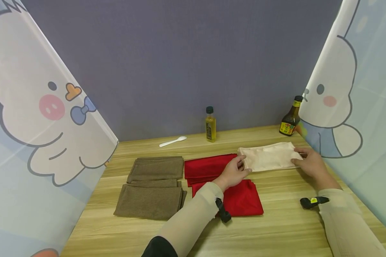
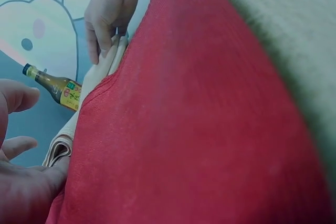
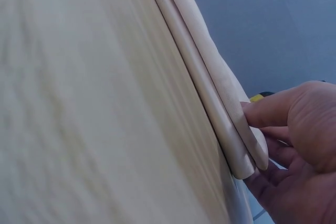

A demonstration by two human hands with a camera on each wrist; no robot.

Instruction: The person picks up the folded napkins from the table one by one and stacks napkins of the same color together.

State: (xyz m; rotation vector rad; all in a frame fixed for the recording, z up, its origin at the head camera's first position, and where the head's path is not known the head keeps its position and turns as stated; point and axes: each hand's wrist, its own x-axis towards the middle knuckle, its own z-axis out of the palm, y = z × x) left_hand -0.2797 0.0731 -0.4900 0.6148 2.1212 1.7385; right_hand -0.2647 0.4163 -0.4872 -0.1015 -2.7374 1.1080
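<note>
A folded cream cloth (image 1: 270, 157) lies at the right of the table, its layered folds showing at both ends. My right hand (image 1: 312, 164) pinches its right end, and in the right wrist view the thumb (image 3: 270, 109) presses on the upper fold with fingers beneath the edge. At the left end, my left hand (image 1: 233, 174) has its fingers spread and touching the edge. Two folded red cloths, the back one (image 1: 209, 167) and the front one (image 1: 244, 200), lie under and beside my left forearm. The front red cloth fills much of the left wrist view.
Two folded brown cloths, one behind (image 1: 156, 168) and one in front (image 1: 149, 200), lie at the left. Along the back are a white spoon (image 1: 173, 141), a small oil bottle (image 1: 210, 125) and a dark sauce bottle (image 1: 291, 117). Printed side panels flank the table.
</note>
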